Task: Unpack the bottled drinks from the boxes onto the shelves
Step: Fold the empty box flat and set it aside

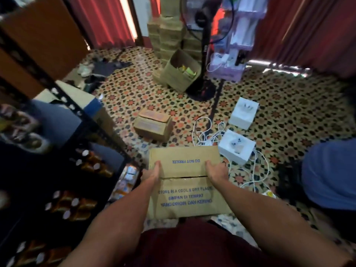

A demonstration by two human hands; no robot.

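A closed brown cardboard box (185,182) with blue print "DO NOT FREEZE" is held in front of me above the patterned floor. My left hand (152,173) grips its left side, thumb on the top flap. My right hand (216,171) grips its right side the same way. A black metal shelf rack (63,105) stands at my left. Its lower shelves carry rows of amber bottles with white caps (77,206). A second small taped cardboard box (153,125) lies on the floor ahead.
An open carton (181,71) leans against a stack of boxes at the back, beside a black fan stand (202,60). Two white boxes (238,132) and tangled white cables lie to the right. A blue object (331,176) sits at far right. Red curtains hang behind.
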